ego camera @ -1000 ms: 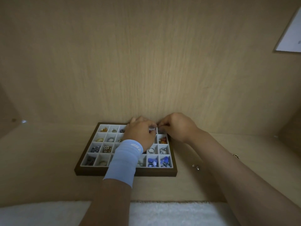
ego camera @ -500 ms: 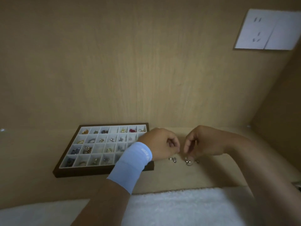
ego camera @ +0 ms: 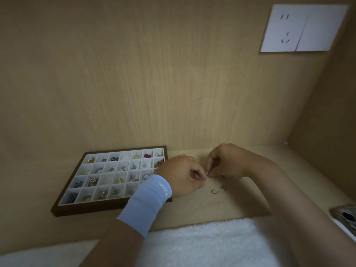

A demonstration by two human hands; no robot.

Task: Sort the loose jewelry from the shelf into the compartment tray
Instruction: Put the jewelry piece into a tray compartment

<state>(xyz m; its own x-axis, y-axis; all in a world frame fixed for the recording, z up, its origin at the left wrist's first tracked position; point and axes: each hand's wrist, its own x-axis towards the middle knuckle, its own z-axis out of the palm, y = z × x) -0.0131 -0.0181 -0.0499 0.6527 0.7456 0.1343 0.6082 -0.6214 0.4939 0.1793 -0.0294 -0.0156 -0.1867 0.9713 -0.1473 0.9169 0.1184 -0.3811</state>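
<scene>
A pale wood shelf (ego camera: 240, 205) runs across the scene, closed in by a back wall (ego camera: 154, 83) of the same wood and a side wall (ego camera: 327, 141) on the right. A white socket plate (ego camera: 302, 28) sits high on the back wall at the right. A white fluffy towel (ego camera: 202, 241) lies along the near edge of the shelf. The compartment tray (ego camera: 107, 208), dark brown outside with white cells, lies flat on the left part of the shelf against the back wall; most of its cells hold small gold, silver, blue or red items. Both hands meet on the shelf just right of the tray. The left hand (ego camera: 181, 178), with a light blue wristband (ego camera: 148, 201) on its wrist, reaches across the tray's near right corner and hides it; its fingers are curled and its fingertips close on a small silver piece (ego camera: 207, 174). The right hand (ego camera: 227, 160) comes in from the right with fingers pointing down, and pinches the same piece from the other side. Just near of the hands, a hook-shaped piece (ego camera: 213, 192) and a smaller piece (ego camera: 223, 188) lie loose on the bare shelf, close together but apart. A dark patterned object (ego camera: 344, 213) shows partly at the right edge; what it is cannot be told.
</scene>
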